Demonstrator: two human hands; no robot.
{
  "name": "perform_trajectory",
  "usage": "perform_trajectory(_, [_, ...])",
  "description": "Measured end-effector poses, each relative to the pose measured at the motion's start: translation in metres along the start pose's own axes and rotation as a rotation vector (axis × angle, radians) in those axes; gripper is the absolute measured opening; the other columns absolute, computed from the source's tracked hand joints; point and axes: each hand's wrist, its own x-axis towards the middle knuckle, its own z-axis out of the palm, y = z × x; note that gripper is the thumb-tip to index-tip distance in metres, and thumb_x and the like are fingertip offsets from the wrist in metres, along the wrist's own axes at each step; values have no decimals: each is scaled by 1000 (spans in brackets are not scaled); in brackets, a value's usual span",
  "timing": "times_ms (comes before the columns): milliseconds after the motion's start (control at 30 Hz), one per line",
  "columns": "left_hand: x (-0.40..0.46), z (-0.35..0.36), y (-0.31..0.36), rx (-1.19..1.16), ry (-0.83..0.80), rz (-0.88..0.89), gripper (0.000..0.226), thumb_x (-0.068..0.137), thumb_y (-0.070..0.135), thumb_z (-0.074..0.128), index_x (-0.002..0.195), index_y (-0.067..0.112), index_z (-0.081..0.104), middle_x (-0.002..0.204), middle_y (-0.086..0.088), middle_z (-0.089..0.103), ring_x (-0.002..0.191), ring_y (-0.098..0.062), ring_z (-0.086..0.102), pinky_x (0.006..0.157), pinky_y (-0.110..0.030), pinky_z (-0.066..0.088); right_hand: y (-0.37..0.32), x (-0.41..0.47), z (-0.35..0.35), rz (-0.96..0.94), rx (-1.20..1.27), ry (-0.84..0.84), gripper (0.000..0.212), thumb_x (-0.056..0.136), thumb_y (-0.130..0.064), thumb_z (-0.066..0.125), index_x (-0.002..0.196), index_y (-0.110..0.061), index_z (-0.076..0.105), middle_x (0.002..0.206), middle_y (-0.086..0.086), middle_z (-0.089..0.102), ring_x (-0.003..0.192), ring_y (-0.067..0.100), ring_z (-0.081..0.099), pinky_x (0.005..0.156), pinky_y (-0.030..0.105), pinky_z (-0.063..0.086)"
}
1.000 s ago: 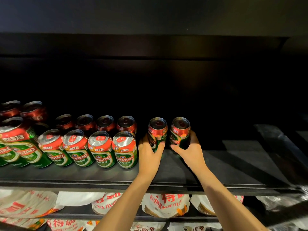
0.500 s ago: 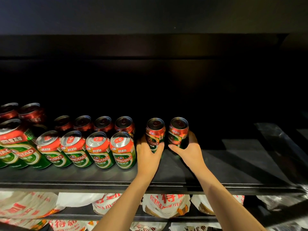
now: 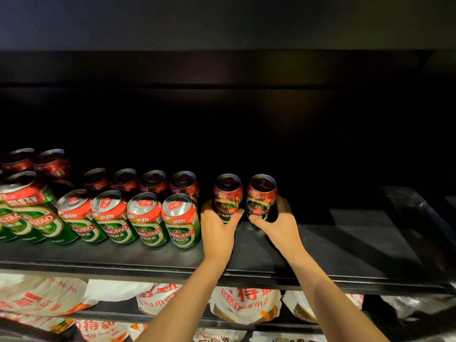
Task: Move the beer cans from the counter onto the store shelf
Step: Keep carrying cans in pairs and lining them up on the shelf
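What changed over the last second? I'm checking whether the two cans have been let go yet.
Hardly anything. The left hand still grips the left can and the right hand the right can; neither has been let go. Both cans stand upright on the shelf, where they were. The rows of cans to the left are unchanged.

Leftmost cans (image 3: 9, 218) cut off by frame edge

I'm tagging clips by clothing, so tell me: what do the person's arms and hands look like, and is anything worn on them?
Both forearms are bare as far as the frame shows, with no sleeves in view. The left hand and right hand show no gloves, rings, watch or wristband on the sides visible.
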Motion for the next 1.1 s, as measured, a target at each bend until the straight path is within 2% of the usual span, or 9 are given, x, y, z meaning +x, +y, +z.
perform_trajectory(133, [1, 3, 0, 14, 31, -4, 56, 72, 45, 74, 106, 7, 53, 93, -3, 56, 88, -17, 56, 76, -28, 47, -3, -1, -3, -11, 31, -32, 69, 73, -30, 80, 132, -17, 45, 118, -4, 61, 107, 7, 57, 79, 1, 39])
perform_trajectory(233, [0, 2, 0, 48, 22, 5, 51, 74, 39, 75, 107, 8, 51, 96, -5, 52, 91, -18, 52, 81, -30, 46, -3, 0, -4, -13, 21, -43, 65, 75, -30, 78, 129, -16, 47, 117, -1, 63, 105, 11, 60, 75, 0, 39])
perform_trajectory(333, [-5, 1, -2, 154, 5, -14, 42, 78, 29, 73, 101, 4, 48, 96, -7, 45, 94, -22, 49, 82, -31, 43, -2, 1, -3, -2, 28, -57, 66, 76, -29, 77, 132, -15, 45, 118, 1, 62, 105, 12, 59, 78, 10, 40])
perform_trajectory(467, [-11, 3, -3, 199, 43, -9, 40, 82, 31, 69, 104, 6, 48, 98, -6, 46, 96, -20, 48, 84, -34, 45, 0, 2, -2, -19, 55, -50, 67, 75, -28, 78, 132, -17, 46, 121, 2, 61, 110, 15, 58, 87, 21, 44])
perform_trajectory(667, [-22, 12, 4, 189, 199, -88, 33, 84, 33, 67, 95, 10, 47, 93, -3, 53, 87, -20, 52, 75, -33, 47, 0, 2, -5, -55, 50, -86, 73, 75, -33, 77, 138, -19, 43, 129, 0, 57, 118, 13, 53, 92, 20, 39])
perform_trajectory(867, [-23, 13, 3, 241, 248, -49, 27, 86, 31, 65, 93, 8, 53, 91, -2, 54, 83, -17, 52, 72, -27, 43, 1, 3, -4, -53, 17, -139, 73, 78, -35, 74, 140, -18, 41, 131, 1, 56, 118, 17, 53, 89, 20, 38])
perform_trajectory(1000, [-25, 14, 3, 250, 249, -35, 26, 88, 32, 62, 99, 10, 54, 94, 0, 57, 85, -14, 54, 72, -23, 41, 4, 3, -2, -76, -31, -131, 69, 78, -32, 75, 138, -18, 43, 128, 3, 58, 116, 20, 55, 88, 21, 40])
perform_trajectory(1100, [-24, 14, 2, 220, 264, -68, 36, 88, 30, 63, 115, 8, 53, 105, -3, 62, 95, -18, 59, 77, -25, 45, 4, 3, -2, -98, -51, -134, 71, 78, -36, 74, 139, -19, 42, 130, 2, 57, 117, 20, 54, 88, 21, 39])
